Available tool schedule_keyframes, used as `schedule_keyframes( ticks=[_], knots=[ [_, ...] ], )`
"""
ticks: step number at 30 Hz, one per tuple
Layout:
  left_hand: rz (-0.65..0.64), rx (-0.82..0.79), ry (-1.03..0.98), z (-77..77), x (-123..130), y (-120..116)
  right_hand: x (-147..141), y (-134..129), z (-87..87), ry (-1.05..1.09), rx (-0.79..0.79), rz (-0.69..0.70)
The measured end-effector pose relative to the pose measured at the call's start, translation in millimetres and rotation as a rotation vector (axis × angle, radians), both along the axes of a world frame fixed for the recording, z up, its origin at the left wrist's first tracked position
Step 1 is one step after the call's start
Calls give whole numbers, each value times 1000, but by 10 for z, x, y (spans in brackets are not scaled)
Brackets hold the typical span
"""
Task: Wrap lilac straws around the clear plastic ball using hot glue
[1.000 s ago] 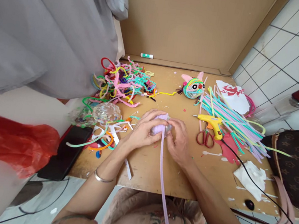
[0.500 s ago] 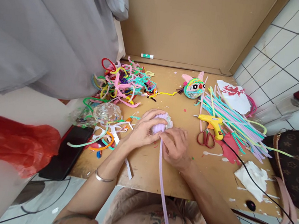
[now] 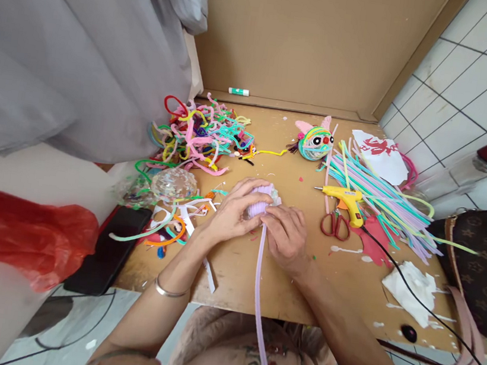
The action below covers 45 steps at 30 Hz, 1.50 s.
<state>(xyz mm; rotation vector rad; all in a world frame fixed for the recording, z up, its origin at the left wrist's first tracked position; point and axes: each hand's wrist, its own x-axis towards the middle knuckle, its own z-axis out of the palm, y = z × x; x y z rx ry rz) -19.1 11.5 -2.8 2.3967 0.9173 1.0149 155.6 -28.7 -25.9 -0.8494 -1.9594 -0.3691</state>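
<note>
While the left hand (image 3: 236, 207) curls around the lilac-wrapped piece (image 3: 259, 210) over the worktop (image 3: 235, 280), the right hand (image 3: 285, 236) seemingly pinches its lilac strand (image 3: 259, 274), apparently mid-winding, and another turn would need even tension.

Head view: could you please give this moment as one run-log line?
left hand: holds ball | right hand: on lilac strip | ball: partly wrapped in lilac | glue gun: right of hands | scissors: by glue gun

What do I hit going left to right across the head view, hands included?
Red plastic bag → clear textured ball → left hand → lilac-wrapped ball → right hand → yellow glue gun → white tissue → brown patterned bag.
</note>
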Motion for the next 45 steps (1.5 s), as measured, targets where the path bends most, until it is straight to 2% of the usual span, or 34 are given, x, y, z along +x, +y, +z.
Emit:
schedule_keyframes(
  ticks=[8,16,23,45],
  knots=[
    [14,-14,29,35,-1,-16,10,0,-19,36,-46,19],
    [41,16,-55,16,41,-5,13,6,-30,51,-35,9],
    [49,20,-8,23,41,-11,33,7,-87,66,-113,37],
    [54,18,-7,-12,25,0,13,11,-25,88,-62,21]
  ],
)
